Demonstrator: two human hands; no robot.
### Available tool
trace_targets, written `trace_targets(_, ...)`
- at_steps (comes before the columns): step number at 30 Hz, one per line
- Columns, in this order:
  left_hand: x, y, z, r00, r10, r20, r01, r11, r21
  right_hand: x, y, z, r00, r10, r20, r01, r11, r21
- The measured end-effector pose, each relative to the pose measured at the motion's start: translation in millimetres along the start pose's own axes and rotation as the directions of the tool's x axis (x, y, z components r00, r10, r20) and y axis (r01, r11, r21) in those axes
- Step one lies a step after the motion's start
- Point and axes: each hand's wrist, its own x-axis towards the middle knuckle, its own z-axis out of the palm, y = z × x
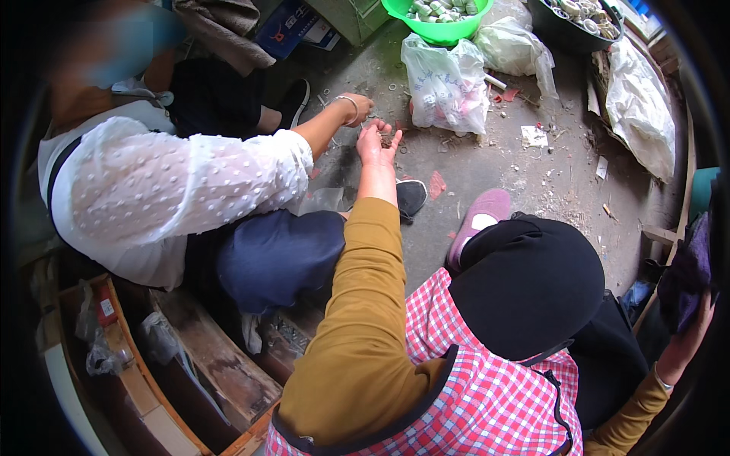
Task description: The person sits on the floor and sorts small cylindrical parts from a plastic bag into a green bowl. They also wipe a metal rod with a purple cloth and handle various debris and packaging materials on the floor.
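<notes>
My left hand [379, 143] reaches out over the floor, fingers spread and slightly curled. Small brownish bits show between its thumb and fingers; whether they lie in the hand or on the floor behind is unclear. Close beyond it is a co-worker's hand [356, 109] with a bangle; whether the two touch cannot be told. A white plastic bag [445, 85] with reddish contents stands to the right of these hands. At the far right edge my right hand [684, 342] is against a dark purple cloth [687, 273], its fingers mostly hidden behind it.
Beyond the bag are a green basin [447, 35] of small fittings and a black tub [582, 40] of ring-like parts. White sacking [639, 108] lies at right. Debris litters the concrete floor [542, 171]. The co-worker sits close at left; wooden compartments [134, 347] are at lower left.
</notes>
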Motion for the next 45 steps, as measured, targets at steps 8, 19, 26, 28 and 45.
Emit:
trace_targets(8,8.9,-1.3,-1.7,0.987,-0.128,0.095,0.142,0.976,-0.167,2.6,9.7,4.2,0.933,0.358,-0.035,-0.295,0.817,0.496)
trace_targets(19,-8.4,-4.6,6.4,0.952,-0.176,0.250,0.170,0.984,0.044,7.0,7.7,4.3,0.898,0.439,-0.024,-0.335,0.720,0.608)
trace_targets(26,-13.5,-10.5,6.8,0.890,-0.135,0.436,0.162,0.987,-0.025,4.9,9.7,0.1,0.924,0.381,0.015,-0.315,0.741,0.593)
trace_targets(28,-12.0,-12.4,5.0,0.905,-0.086,0.417,0.097,0.995,-0.007,3.3,10.6,0.8,0.924,0.383,0.004,-0.314,0.752,0.580)
trace_targets(45,1.5,-10.6,0.8,0.980,-0.089,0.180,0.083,0.996,0.039,2.8,11.5,2.2,0.930,0.369,-0.002,-0.312,0.788,0.530)
